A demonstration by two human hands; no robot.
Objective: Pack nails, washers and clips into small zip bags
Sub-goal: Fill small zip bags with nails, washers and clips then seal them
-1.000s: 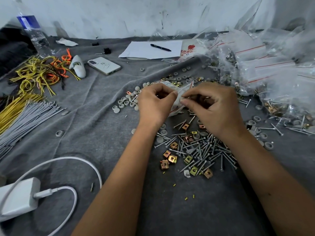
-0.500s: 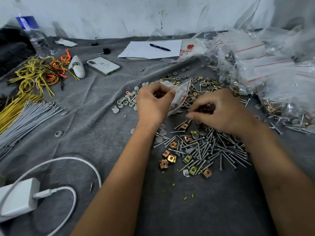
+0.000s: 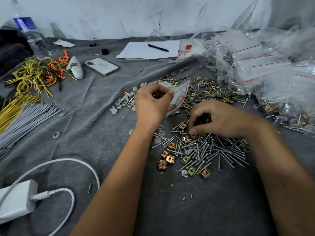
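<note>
Both hands work over the grey cloth. The left hand pinches a small clear zip bag with a red seal line at its mouth, holding it tilted, the opening toward the upper right and the body hanging down toward the right hand. The right hand is curled, fingertips down on the near pile of silver nails, with the thumb beside a brass-coloured square clip; whether it has already caught a piece I cannot tell, as the fingers hide the tips. Grey round washers lie scattered left of and beyond the bag. The bag sits up and to the left of the right hand, close by, so the next carry is probably a short lift toward the bag's mouth. Filled clear bags are heaped at far right.
</note>
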